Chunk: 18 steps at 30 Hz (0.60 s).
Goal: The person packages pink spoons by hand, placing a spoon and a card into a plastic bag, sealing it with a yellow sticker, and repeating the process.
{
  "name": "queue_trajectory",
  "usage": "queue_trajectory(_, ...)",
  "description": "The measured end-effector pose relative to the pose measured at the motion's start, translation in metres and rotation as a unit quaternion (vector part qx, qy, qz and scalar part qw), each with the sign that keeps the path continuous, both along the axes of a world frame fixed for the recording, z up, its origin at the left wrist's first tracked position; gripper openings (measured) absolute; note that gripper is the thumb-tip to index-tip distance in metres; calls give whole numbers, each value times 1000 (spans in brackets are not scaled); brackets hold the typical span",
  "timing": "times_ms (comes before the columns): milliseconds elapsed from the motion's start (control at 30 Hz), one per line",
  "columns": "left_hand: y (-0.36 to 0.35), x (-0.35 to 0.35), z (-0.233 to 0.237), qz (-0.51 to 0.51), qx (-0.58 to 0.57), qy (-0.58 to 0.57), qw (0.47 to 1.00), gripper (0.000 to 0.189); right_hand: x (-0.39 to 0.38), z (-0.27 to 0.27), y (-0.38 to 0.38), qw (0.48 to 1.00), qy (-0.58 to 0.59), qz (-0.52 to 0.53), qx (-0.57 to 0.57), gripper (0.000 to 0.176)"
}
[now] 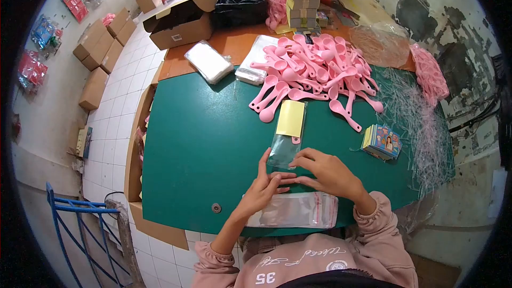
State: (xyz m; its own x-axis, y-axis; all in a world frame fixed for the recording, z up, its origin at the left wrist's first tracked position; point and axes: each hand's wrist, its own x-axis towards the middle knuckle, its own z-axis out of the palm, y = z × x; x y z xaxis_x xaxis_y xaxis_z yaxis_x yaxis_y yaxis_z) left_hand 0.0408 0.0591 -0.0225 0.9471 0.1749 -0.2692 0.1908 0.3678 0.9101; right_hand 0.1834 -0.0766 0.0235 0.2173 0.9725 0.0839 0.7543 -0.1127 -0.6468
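Observation:
A clear plastic bag (282,152) lies on the green table top, with a yellow card (290,119) inside and the pink handle end of a spoon (296,140) showing below the card. My left hand (262,188) is at the near end of this bag, its fingers stretched out and spread. At the bag's near right corner, my right hand (326,172) has bent fingers, with a gap between thumb and forefinger. Both hands' fingertips nearly meet. Under my wrists lies a stack of clear plastic bags (298,210) at the table's near edge.
A large heap of pink spoons (320,64) covers the far middle of the green table (197,138). Small printed cards (382,142) are stacked to the right, near shredded clear plastic (421,133). Bag packs (209,62) and an open cardboard box (181,29) stand further back.

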Motion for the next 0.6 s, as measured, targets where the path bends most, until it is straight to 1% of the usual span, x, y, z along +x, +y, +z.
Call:
queue_trajectory(33, 4, -2, 3, -1, 0, 1, 1000, 53, -2, -2, 1, 999, -9, -32, -20, 30)
queue_trajectory(100, 15, -2, 12, -63, 138, 108, 982, 46, -8, -6, 6, 998, -19, -51, -2, 27)
queue_trajectory(133, 18, -2, 14, -65, 139, 108, 982, 46, -11, -9, 10, 997, -29, -68, 15, 25)
queue_trajectory(200, 23, -3, 16, 6, 297, 117, 948, 40, -13, -20, 20, 997, -38, -65, 32, 24)
queue_trajectory(233, 24, -3, 12, 5, 298, 117, 947, 40, -14, -26, 25, 996, -47, -60, 50, 22)
queue_trajectory(300, 27, -3, -1, 90, 304, 52, 947, 41, -12, -38, 36, 997, -34, -58, 43, 22)
queue_trajectory(333, 27, -3, -1, 90, 305, 52, 947, 41, -11, -43, 41, 998, -21, -56, 35, 21)
queue_trajectory(400, 26, -3, -2, 115, 237, 27, 964, 42, -10, -50, 49, 997, -40, -65, 31, 21)
queue_trajectory(467, 26, -3, -1, 117, 224, 25, 967, 42, -7, -55, 53, 995, -59, -75, 26, 22)
queue_trajectory(533, 27, -3, 0, 121, 211, 23, 970, 42, -5, -57, 56, 997, -17, -73, -10, 20)
queue_trajectory(600, 29, -2, 0, 104, 225, 25, 968, 42, -2, -55, 58, 998, -5, -56, -25, 18)
